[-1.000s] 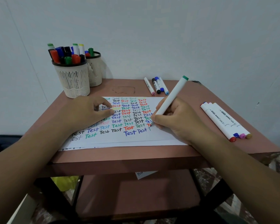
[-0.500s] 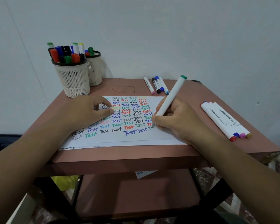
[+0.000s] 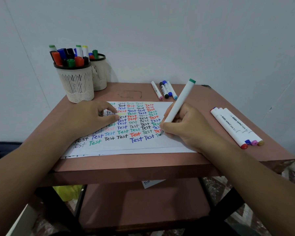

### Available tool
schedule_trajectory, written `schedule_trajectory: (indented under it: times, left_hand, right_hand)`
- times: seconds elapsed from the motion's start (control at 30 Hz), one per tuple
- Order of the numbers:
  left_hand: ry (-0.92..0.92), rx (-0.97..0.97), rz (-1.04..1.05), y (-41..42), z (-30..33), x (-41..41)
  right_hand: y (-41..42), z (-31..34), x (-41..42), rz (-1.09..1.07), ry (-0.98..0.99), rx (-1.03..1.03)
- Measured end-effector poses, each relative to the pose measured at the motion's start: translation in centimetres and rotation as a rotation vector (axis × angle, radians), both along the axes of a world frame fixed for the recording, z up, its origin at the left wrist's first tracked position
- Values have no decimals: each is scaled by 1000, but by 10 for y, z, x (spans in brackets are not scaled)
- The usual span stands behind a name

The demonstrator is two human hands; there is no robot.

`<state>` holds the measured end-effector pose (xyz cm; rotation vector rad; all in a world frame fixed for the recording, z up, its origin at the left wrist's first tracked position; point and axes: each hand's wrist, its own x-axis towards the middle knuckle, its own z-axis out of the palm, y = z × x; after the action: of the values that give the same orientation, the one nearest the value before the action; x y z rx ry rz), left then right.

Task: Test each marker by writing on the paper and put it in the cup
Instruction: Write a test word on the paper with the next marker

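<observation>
Nearest, the right hand (image 3: 186,126) pinches the green-capped marker (image 3: 179,103), its tip touching the paper (image 3: 143,145) at the row's right end, its shaft leaning up and away. The left hand (image 3: 90,116) rests on the sheet's left half, fingers loosely bent. Beyond it, at the desk's (image 3: 143,160) far-left corner, stands the crowded cup (image 3: 75,82); the way across the sheet looks open.

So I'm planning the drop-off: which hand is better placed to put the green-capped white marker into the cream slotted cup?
Right hand, probably: it already grips the marker. The left hand is nearer the cup but steadies the paper.
</observation>
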<state>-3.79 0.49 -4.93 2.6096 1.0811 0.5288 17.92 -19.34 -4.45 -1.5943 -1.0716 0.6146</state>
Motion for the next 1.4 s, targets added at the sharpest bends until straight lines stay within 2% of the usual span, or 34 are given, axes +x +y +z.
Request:
schedule_trajectory:
  times: [0.17,0.47,0.67,1.1,1.4]
  left_hand:
    - [0,-7,6,0,0,0]
    - [-4,-11,1,-1,1,1]
    - [-19,-10,3,-1,0,0]
    - [-21,-23,-4,-2,1,0]
    - [-19,-11,-4,-4,2,0]
  right_hand:
    - [0,2,-1,-29,80,14]
    - [-1,4,-3,-46,25,-12]
    - [-1,3,-3,-27,78,2]
    - [-2,3,-3,-9,42,-4]
    - [0,2,1,-82,5,12]
